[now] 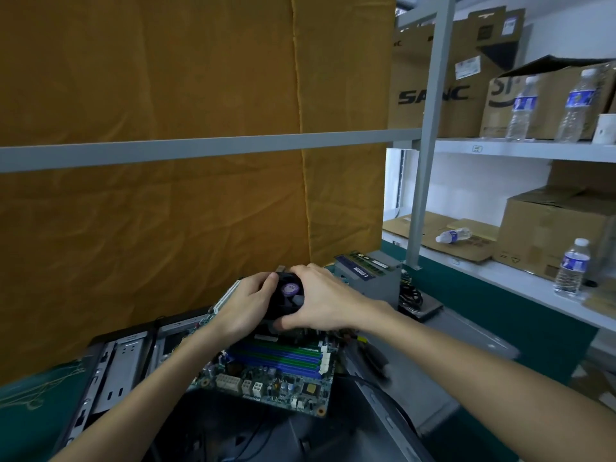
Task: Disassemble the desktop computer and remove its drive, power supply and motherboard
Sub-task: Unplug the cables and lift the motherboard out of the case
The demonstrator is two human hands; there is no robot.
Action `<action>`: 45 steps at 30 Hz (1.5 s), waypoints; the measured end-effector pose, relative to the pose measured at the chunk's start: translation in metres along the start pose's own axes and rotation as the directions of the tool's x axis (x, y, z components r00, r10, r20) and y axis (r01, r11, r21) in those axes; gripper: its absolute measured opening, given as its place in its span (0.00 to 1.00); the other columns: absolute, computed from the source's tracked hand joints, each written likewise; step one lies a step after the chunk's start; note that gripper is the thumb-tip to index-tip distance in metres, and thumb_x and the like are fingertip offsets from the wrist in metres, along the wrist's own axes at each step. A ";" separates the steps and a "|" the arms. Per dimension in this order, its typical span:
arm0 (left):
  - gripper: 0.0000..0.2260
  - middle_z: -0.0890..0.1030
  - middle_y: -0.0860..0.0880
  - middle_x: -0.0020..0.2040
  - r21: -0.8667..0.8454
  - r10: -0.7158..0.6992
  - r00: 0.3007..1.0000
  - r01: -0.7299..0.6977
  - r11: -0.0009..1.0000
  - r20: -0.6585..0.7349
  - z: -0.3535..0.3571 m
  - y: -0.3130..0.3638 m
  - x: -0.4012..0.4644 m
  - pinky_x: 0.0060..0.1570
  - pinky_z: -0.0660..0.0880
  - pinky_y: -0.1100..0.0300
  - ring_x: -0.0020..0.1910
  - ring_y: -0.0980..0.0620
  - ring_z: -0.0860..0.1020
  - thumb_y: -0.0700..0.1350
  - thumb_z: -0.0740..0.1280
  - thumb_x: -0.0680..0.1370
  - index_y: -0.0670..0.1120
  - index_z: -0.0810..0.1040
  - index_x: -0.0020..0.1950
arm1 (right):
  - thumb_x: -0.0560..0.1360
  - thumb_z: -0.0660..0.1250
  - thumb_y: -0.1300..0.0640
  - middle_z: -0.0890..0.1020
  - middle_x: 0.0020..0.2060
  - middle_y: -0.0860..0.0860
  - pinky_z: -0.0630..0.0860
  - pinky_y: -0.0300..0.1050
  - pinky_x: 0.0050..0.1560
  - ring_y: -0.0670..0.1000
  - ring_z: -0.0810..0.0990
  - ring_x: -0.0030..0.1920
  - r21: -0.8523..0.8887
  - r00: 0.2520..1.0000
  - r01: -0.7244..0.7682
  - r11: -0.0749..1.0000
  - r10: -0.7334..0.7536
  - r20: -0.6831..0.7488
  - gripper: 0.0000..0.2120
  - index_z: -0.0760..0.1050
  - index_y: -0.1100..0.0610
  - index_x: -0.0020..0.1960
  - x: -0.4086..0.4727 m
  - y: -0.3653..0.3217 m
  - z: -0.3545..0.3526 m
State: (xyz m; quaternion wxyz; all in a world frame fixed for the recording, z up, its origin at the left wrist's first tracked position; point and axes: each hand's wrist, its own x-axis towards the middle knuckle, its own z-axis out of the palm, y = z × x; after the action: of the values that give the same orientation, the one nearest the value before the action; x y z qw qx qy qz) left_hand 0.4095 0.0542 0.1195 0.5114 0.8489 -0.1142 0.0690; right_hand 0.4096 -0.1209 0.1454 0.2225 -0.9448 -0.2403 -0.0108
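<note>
Behind hangs a brown cloth, and near it both hands, left hand [245,303] and right hand [325,303], grip the fan [289,291] on the board [276,368], which looks lifted out of the case [110,365], so little is left.

A green worktop [466,295] carries the opened computer case [113,365], a grey drive cage [376,278] and a tangle of black cables [411,296]. Beside it, white shelves [520,150] bear cardboard boxes [553,231] and water bottles [572,268], one bottle lying flat.
</note>
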 end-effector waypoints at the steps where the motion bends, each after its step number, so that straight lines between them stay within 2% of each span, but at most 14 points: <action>1: 0.14 0.84 0.49 0.52 0.032 0.017 1.000 -0.017 0.999 -0.003 0.000 0.003 -0.001 0.41 0.73 0.72 0.51 0.54 0.82 0.48 0.55 0.87 0.46 0.80 0.60 | 0.63 0.78 0.34 0.73 0.56 0.48 0.79 0.57 0.55 0.53 0.76 0.55 0.020 0.999 0.012 1.000 -0.012 -0.032 0.40 0.69 0.51 0.67 -0.003 -0.001 0.000; 5: 0.13 0.83 0.52 0.52 0.134 0.164 0.986 -0.159 0.978 -0.024 0.004 0.024 -0.005 0.39 0.70 0.75 0.49 0.61 0.80 0.47 0.56 0.87 0.45 0.79 0.62 | 0.61 0.76 0.32 0.74 0.56 0.46 0.78 0.55 0.55 0.52 0.76 0.56 -0.004 0.982 0.038 0.999 -0.038 -0.182 0.41 0.70 0.47 0.69 -0.022 0.001 -0.010; 8: 0.14 0.84 0.56 0.50 0.107 0.270 0.963 -0.270 0.957 0.013 0.009 0.055 -0.003 0.42 0.71 0.75 0.49 0.66 0.80 0.49 0.56 0.87 0.49 0.81 0.59 | 0.58 0.75 0.28 0.76 0.53 0.42 0.79 0.52 0.52 0.48 0.78 0.52 0.025 0.954 0.052 0.998 -0.042 -0.296 0.39 0.73 0.42 0.66 -0.045 0.008 -0.037; 13: 0.17 0.85 0.54 0.52 0.077 0.383 0.907 -0.400 0.913 0.175 0.046 0.111 0.004 0.52 0.77 0.61 0.51 0.61 0.82 0.53 0.56 0.86 0.48 0.82 0.59 | 0.58 0.75 0.28 0.81 0.53 0.40 0.80 0.51 0.53 0.44 0.81 0.52 0.089 0.902 0.007 0.996 0.032 -0.431 0.38 0.75 0.41 0.64 -0.101 0.045 -0.081; 17: 0.15 0.84 0.56 0.54 0.020 0.452 0.840 -0.479 0.877 0.300 0.095 0.141 0.012 0.57 0.76 0.61 0.54 0.63 0.81 0.51 0.57 0.86 0.48 0.82 0.62 | 0.58 0.76 0.30 0.82 0.54 0.39 0.80 0.52 0.54 0.43 0.82 0.53 0.136 0.853 -0.073 0.988 0.133 -0.505 0.37 0.76 0.41 0.64 -0.149 0.082 -0.099; 20: 0.15 0.84 0.54 0.55 0.038 0.473 0.798 -0.522 0.852 0.373 0.130 0.145 0.023 0.59 0.76 0.55 0.56 0.58 0.81 0.51 0.58 0.86 0.48 0.82 0.62 | 0.58 0.77 0.31 0.82 0.54 0.37 0.80 0.52 0.56 0.42 0.82 0.53 0.166 0.814 -0.137 0.977 0.207 -0.544 0.34 0.77 0.40 0.61 -0.178 0.112 -0.103; 25: 0.13 0.84 0.50 0.58 0.214 0.431 0.769 -0.574 0.790 0.473 0.176 0.124 0.063 0.57 0.77 0.57 0.57 0.53 0.80 0.42 0.61 0.83 0.48 0.81 0.64 | 0.55 0.72 0.25 0.78 0.57 0.38 0.79 0.49 0.58 0.45 0.79 0.55 0.147 0.750 -0.359 0.922 0.378 -0.543 0.44 0.74 0.43 0.68 -0.211 0.169 -0.095; 28: 0.17 0.80 0.47 0.64 0.371 0.348 0.717 -0.640 0.674 0.605 0.205 0.106 0.094 0.60 0.76 0.56 0.62 0.48 0.78 0.39 0.63 0.80 0.47 0.78 0.67 | 0.56 0.70 0.22 0.78 0.59 0.40 0.78 0.49 0.57 0.47 0.79 0.56 0.102 0.723 -0.497 0.862 0.476 -0.501 0.48 0.71 0.43 0.71 -0.218 0.208 -0.079; 31: 0.26 0.71 0.46 0.70 0.520 0.124 0.652 -0.692 0.500 0.748 0.237 0.085 0.123 0.58 0.75 0.52 0.67 0.45 0.73 0.37 0.65 0.77 0.48 0.68 0.76 | 0.60 0.71 0.23 0.76 0.62 0.43 0.77 0.48 0.57 0.50 0.78 0.61 0.053 0.697 -0.597 0.801 0.550 -0.460 0.50 0.67 0.45 0.75 -0.215 0.245 -0.057; 34: 0.36 0.64 0.46 0.74 0.552 -0.017 0.589 -0.746 0.373 0.808 0.268 0.064 0.147 0.48 0.72 0.56 0.69 0.44 0.70 0.35 0.67 0.77 0.48 0.57 0.81 | 0.60 0.67 0.21 0.75 0.64 0.44 0.77 0.50 0.58 0.51 0.77 0.63 0.016 0.678 -0.655 0.756 0.597 -0.429 0.52 0.64 0.45 0.76 -0.210 0.274 -0.038; 37: 0.39 0.59 0.46 0.78 0.560 -0.055 0.570 -0.776 0.290 0.820 0.293 0.048 0.171 0.47 0.71 0.56 0.71 0.42 0.68 0.34 0.69 0.76 0.47 0.53 0.82 | 0.59 0.64 0.18 0.74 0.62 0.43 0.78 0.49 0.55 0.51 0.77 0.62 0.009 0.670 -0.677 0.736 0.622 -0.406 0.53 0.63 0.44 0.76 -0.207 0.296 -0.024; 39: 0.42 0.55 0.46 0.81 0.570 -0.089 0.565 -0.793 0.215 0.820 0.306 0.040 0.184 0.58 0.73 0.53 0.75 0.41 0.64 0.37 0.71 0.76 0.47 0.50 0.83 | 0.58 0.62 0.18 0.74 0.59 0.42 0.77 0.48 0.53 0.50 0.77 0.60 0.003 0.673 -0.679 0.734 0.624 -0.396 0.52 0.64 0.43 0.75 -0.204 0.305 -0.017; 41: 0.44 0.52 0.46 0.83 0.573 -0.125 0.562 -0.815 0.088 0.818 0.317 0.035 0.195 0.74 0.64 0.46 0.79 0.40 0.57 0.42 0.72 0.77 0.48 0.46 0.83 | 0.58 0.61 0.18 0.74 0.59 0.42 0.77 0.48 0.53 0.50 0.77 0.61 -0.023 0.688 -0.675 0.737 0.618 -0.380 0.52 0.64 0.44 0.75 -0.200 0.310 -0.012; 45: 0.48 0.52 0.47 0.83 0.565 -0.170 0.574 -0.818 -0.103 0.801 0.342 0.031 0.207 0.77 0.52 0.42 0.79 0.36 0.52 0.49 0.72 0.76 0.49 0.40 0.83 | 0.59 0.61 0.18 0.74 0.61 0.43 0.76 0.49 0.56 0.50 0.75 0.63 -0.035 0.702 -0.669 0.743 0.616 -0.356 0.53 0.62 0.45 0.77 -0.192 0.314 -0.007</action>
State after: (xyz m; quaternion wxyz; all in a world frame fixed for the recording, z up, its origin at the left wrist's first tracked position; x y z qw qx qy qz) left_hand 0.6008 -0.2878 0.0342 -0.3539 0.8212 -0.4456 -0.0424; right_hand 0.3844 -0.4574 -0.0028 0.1709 -0.9686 0.1465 -0.1058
